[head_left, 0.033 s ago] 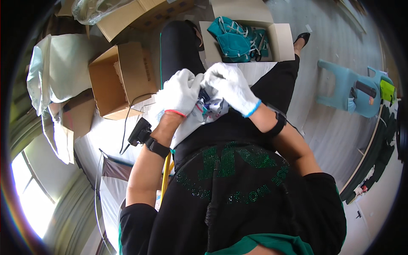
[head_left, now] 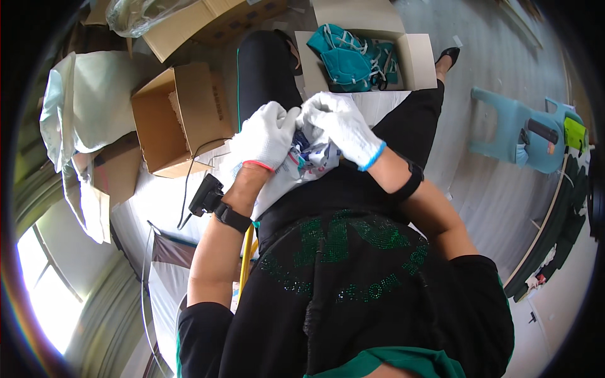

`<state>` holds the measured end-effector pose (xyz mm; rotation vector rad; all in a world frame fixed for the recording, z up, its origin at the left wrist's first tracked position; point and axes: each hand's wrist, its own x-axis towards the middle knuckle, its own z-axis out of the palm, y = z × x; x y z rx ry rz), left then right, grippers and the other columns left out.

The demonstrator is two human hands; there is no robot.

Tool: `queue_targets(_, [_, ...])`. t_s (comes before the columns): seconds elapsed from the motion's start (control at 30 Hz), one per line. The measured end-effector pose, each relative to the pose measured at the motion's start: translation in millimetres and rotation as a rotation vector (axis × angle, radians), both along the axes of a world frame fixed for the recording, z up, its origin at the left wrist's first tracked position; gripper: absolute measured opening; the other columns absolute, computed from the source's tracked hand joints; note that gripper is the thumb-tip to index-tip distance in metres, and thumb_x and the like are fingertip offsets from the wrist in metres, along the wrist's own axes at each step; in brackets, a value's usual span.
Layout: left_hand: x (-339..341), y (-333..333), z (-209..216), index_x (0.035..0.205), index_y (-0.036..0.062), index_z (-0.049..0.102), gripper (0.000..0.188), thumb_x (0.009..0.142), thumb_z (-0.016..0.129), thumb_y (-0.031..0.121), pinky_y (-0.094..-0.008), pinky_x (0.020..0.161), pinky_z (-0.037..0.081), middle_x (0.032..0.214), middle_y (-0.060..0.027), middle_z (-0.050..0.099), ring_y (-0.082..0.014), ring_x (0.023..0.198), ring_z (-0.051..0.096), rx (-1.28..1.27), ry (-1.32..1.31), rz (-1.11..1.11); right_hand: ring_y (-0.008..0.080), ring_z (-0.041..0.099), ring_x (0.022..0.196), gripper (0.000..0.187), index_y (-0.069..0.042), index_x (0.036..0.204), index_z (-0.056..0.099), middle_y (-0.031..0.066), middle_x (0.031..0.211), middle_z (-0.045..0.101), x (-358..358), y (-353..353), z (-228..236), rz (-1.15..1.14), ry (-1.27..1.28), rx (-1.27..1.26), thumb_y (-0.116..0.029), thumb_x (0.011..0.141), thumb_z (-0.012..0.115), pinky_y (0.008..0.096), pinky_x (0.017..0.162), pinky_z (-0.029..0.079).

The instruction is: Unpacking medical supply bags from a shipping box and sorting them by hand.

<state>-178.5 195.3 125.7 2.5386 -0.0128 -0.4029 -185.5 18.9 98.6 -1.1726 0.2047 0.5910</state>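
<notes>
Both my hands wear white knit gloves and meet over my lap. My left hand (head_left: 267,133), with a red cuff, is closed at the upper edge of a crumpled white plastic bag (head_left: 310,161) with blue and purple print. My right hand (head_left: 340,125), blue-cuffed, pinches with bent fingers at the same edge, close to the left fingertips. What lies between the fingertips is mostly hidden by the gloves. Just beyond my hands, an open carton (head_left: 421,62) holds teal face masks (head_left: 348,62) with white straps, heaped on its left side.
An open brown cardboard box (head_left: 161,129) stands at the left, beside a large translucent plastic sheet (head_left: 104,94). Another carton (head_left: 189,28) is at the far left. A light blue plastic stool (head_left: 513,135) at the right bears a dark object and a bright green one.
My right hand and wrist have shifted very slightly. The left hand keeps its place at the bag.
</notes>
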Motion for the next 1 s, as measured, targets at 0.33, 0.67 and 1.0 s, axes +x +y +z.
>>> queue_targets(0.33, [-12.8,23.0,-36.3,0.081,0.0018,0.069,0.046,0.099,0.056,0.042,-0.0427,0.063,0.048,0.074,-0.0233,0.063,-0.0411,0.07,0.063,0.037,-0.059,0.104,0.0182,0.062,0.066,0.016,-0.003,0.083,0.068,0.0085,0.072,0.064,-8.9,35.3,-1.6,0.14,-0.182,-0.098,-0.016,0.087,0.06,0.0319,0.062,0.048])
queue_targets(0.67, [-9.4,4.9,-29.9,0.084,0.0053,0.072,0.048,0.099,0.049,0.045,-0.0468,0.075,0.051,0.085,-0.0209,0.067,-0.0418,0.085,0.065,0.107,0.052,0.0,0.0283,0.067,0.076,0.014,-0.007,0.09,0.069,0.0099,0.082,0.069,-46.4,24.8,10.9,0.161,-0.625,-0.492,-0.017,0.089,0.059,0.0382,0.067,0.052])
queue_targets(1.0, [-8.3,16.3,-36.6,0.084,0.005,0.073,0.04,0.097,0.056,0.039,-0.0407,0.073,0.051,0.081,-0.0192,0.068,-0.0367,0.081,0.067,-0.007,0.049,0.15,0.0165,0.062,0.074,0.011,-0.004,0.1,0.063,0.0082,0.083,0.065,-35.5,4.8,15.2,0.148,-0.382,-0.343,-0.012,0.096,0.058,0.0294,0.071,0.05])
